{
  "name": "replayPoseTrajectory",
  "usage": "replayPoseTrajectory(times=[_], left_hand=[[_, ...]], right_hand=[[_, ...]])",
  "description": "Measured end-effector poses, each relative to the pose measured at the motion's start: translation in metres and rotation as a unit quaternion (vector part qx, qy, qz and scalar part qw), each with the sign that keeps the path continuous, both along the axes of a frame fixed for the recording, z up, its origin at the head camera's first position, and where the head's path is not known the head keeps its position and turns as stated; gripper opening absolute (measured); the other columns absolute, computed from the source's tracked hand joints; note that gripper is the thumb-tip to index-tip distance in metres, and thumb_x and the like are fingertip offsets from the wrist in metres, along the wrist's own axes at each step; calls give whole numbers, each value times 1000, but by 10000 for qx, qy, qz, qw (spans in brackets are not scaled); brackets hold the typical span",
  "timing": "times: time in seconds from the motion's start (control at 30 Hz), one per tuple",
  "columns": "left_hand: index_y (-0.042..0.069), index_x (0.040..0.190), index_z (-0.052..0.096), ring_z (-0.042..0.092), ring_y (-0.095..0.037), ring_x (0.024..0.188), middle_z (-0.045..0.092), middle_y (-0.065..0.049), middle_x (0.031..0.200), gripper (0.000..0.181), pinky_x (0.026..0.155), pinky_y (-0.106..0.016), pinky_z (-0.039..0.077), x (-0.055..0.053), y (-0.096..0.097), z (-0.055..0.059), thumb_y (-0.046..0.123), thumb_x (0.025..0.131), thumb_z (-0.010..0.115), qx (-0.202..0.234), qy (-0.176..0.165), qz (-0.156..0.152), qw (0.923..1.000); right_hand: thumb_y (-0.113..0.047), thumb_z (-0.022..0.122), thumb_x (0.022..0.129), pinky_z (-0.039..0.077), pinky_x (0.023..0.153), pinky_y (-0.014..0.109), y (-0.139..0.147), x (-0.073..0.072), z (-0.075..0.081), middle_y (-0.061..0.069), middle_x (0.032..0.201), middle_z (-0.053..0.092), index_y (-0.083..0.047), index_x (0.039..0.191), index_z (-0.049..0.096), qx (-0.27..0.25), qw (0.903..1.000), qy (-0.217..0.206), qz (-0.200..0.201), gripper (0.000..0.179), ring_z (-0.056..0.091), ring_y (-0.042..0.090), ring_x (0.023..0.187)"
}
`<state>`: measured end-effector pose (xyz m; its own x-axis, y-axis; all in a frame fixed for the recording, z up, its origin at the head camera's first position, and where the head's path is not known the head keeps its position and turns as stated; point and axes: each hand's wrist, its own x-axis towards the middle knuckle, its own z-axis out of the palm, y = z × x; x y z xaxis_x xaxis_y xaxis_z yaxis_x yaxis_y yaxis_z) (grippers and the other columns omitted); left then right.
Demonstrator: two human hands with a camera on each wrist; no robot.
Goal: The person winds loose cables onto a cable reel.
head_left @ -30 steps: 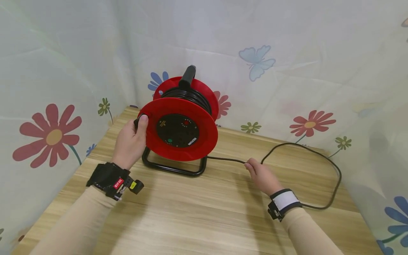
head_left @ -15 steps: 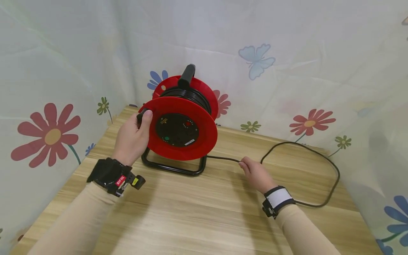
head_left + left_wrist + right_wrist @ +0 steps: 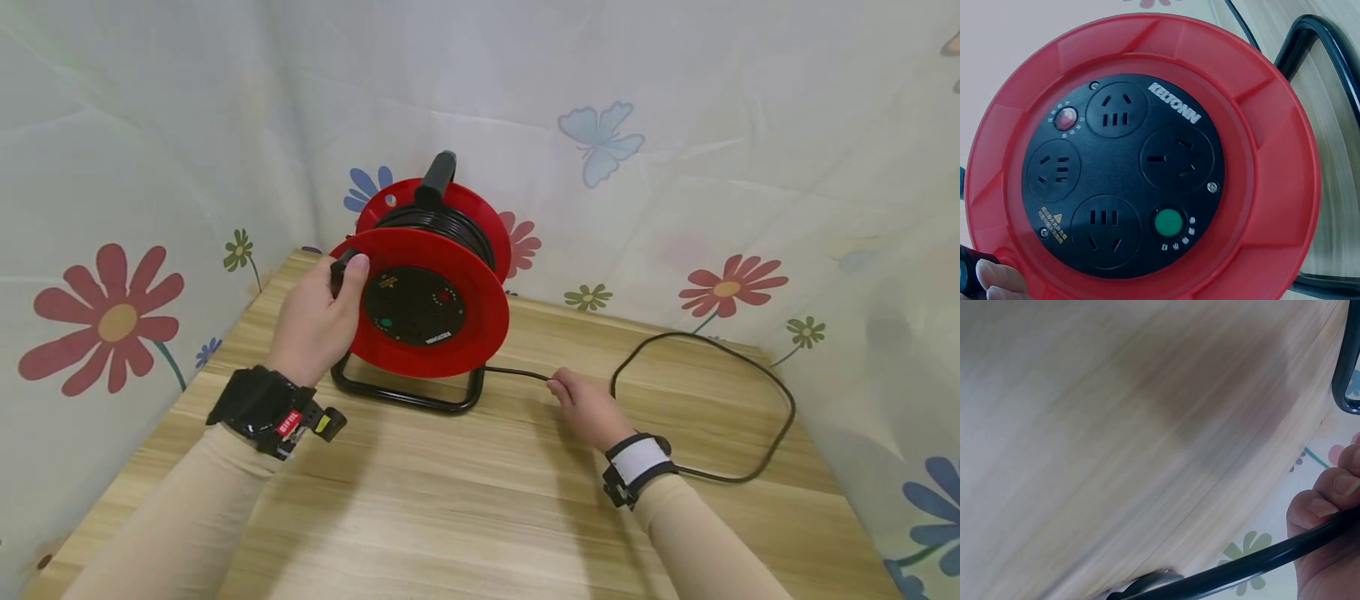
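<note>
A red cable reel (image 3: 420,358) with a black socket panel (image 3: 1116,169) stands on a black tube frame (image 3: 405,400), black cable (image 3: 438,221) wound between its discs. My left hand (image 3: 315,321) grips the small black crank knob (image 3: 975,269) at the front disc's left edge, thumb over it. To the right of the reel, my right hand (image 3: 592,408) holds the loose black cable (image 3: 1260,559), fingers curled round it. From that hand the cable runs left to the reel's underside, and its other part loops out on the right.
The wooden table (image 3: 465,500) carries the reel near its back left. A flower-print curtain (image 3: 712,167) hangs close behind and along both sides. The reel's black carrying handle (image 3: 437,179) sticks up at its top. The cable loop (image 3: 787,408) lies near the table's right edge.
My left hand has moved the knob up and slightly right, and the socket panel has turned clockwise. My right hand has slid left toward the reel with the cable, drawing the loop slightly along.
</note>
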<state>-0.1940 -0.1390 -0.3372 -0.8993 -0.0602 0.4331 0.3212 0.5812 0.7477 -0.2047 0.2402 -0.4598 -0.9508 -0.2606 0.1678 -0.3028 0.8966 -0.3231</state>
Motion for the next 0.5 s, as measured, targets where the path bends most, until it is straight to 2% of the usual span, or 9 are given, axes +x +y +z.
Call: replayPoseTrajectory(times=[0.3, 0.5], left_hand=[[3, 96, 48, 50, -28, 71, 49, -14, 76, 56, 53, -37, 38, -4, 14, 7, 57, 97, 31, -97, -101, 14, 9999], [5, 94, 47, 50, -26, 64, 49, -12, 72, 54, 49, -34, 38, -7, 17, 10, 56, 97, 31, -238, -107, 70, 9996]], right_hand=[[-29, 47, 100, 44, 59, 35, -6, -8, -6, 0, 68, 54, -15, 94, 58, 165, 9997, 148, 144, 19, 50, 15, 60], [-27, 48, 100, 44, 58, 35, -7, -12, -9, 0, 66, 54, -14, 92, 57, 164, 9993, 265, 203, 18, 50, 15, 60]])
